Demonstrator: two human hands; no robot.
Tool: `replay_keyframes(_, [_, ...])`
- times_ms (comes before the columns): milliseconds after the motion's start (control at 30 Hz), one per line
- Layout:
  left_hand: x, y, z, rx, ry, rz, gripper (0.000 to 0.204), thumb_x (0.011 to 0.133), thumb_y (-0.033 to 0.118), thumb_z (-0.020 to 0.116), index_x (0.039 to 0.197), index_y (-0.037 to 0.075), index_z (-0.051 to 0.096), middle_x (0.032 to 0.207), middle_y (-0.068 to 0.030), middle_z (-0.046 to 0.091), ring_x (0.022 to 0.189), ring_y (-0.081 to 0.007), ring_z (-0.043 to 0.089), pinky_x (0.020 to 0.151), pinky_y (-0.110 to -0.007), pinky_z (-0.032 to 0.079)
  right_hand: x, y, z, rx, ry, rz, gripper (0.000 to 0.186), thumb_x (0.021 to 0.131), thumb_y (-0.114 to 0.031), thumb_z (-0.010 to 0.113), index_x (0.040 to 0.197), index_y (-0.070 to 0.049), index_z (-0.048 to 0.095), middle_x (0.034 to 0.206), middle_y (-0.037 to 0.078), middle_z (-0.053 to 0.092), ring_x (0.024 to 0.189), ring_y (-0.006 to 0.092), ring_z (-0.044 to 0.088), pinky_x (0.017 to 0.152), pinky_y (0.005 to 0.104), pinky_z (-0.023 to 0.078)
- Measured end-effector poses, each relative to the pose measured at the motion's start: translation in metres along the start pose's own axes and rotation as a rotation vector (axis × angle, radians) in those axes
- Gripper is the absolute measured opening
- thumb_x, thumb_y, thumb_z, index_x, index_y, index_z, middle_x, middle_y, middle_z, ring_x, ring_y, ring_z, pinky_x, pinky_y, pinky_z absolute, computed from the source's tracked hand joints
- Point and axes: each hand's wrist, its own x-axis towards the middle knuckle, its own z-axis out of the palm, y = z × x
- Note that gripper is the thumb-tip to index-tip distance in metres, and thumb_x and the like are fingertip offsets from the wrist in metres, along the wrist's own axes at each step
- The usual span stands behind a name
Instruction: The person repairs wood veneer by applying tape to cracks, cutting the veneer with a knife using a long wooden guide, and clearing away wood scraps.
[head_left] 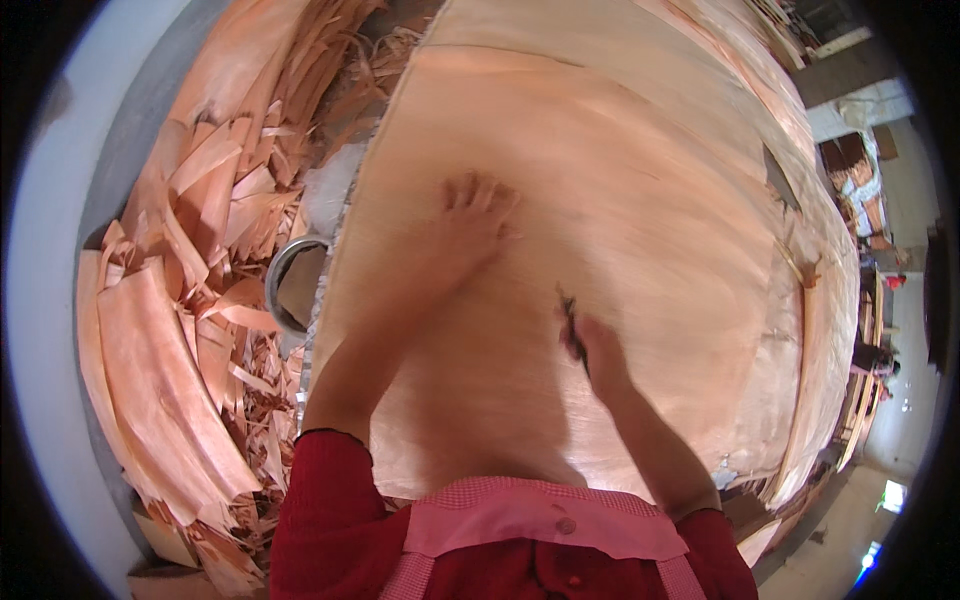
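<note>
A broad sheet of pale orange wood veneer covers the work surface in front of me. My left hand lies on it with fingers spread, slightly smeared by motion, and holds nothing. Closer to me and to the right, my right hand is closed around a slim dark hand tool. The tool's tip points away from me over the veneer; blur hides whether it is a blade and whether it touches the sheet.
Torn veneer strips and scraps heap up along the left, beside a wall. A round metal-rimmed container stands by the table's left edge. Ragged veneer edges hang at the right. Far right, other people and stacks show small.
</note>
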Motion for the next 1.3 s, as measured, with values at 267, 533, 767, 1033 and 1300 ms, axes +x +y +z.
replay_keyframes(267, [-0.011,-0.065,-0.004,0.034,0.238,-0.434,0.044,0.088,0.029,0.045,0.128,0.011,0.042,0.136,-0.0115,0.034,0.130,-0.0309,0.025,0.106,-0.044,0.019,0.142,-0.070,0.043,-0.294,-0.055,-0.006,0.015,0.092,-0.015,0.043,0.097,-0.001,0.045,0.068,0.008,0.054,0.045,0.0120,0.048,0.042,0.0256,0.041])
replay_keyframes(533, [-0.018,-0.084,0.003,-0.074,0.403,-0.605,0.052,0.086,0.025,0.047,0.124,-0.009,0.038,0.133,-0.0200,0.034,0.127,-0.0324,0.026,0.107,-0.041,0.019,0.223,-0.103,0.157,-1.113,-0.284,-0.832,0.034,0.085,-0.012,0.046,0.118,-0.015,0.052,0.093,0.014,0.062,0.084,0.0307,0.059,0.073,0.0362,0.045])
replay_keyframes(767, [-0.017,-0.083,-0.002,-0.032,0.401,-0.577,0.054,0.082,0.024,0.052,0.122,-0.010,0.039,0.131,-0.0220,0.036,0.124,-0.0342,0.030,0.105,-0.042,0.022,0.246,-0.109,0.218,-1.588,-0.315,-0.884,0.030,0.083,-0.020,0.045,0.109,-0.016,0.059,0.090,0.011,0.064,0.079,0.0272,0.062,0.066,0.0386,0.048])
replay_keyframes(1033, [-0.015,-0.082,0.007,-0.005,0.403,-0.604,0.053,0.083,0.024,0.049,0.121,-0.011,0.041,0.128,-0.0242,0.040,0.122,-0.0362,0.034,0.104,-0.044,0.024,0.230,-0.097,0.148,-1.403,-0.225,-0.908,0.026,0.084,-0.019,0.044,0.105,-0.016,0.060,0.086,0.012,0.064,0.078,0.0299,0.063,0.064,0.0426,0.049])
replay_keyframes(1300, [0.006,-0.086,0.002,0.040,0.261,-0.159,0.054,0.088,0.028,0.044,0.133,0.002,0.031,0.140,-0.0173,0.026,0.131,-0.0322,0.021,0.107,-0.043,0.016,0.200,-0.086,0.112,-1.707,-0.103,-0.762,0.014,0.077,-0.017,0.054,0.085,-0.011,0.064,0.083,0.011,0.065,0.079,0.0253,0.063,0.064,0.0424,0.048])
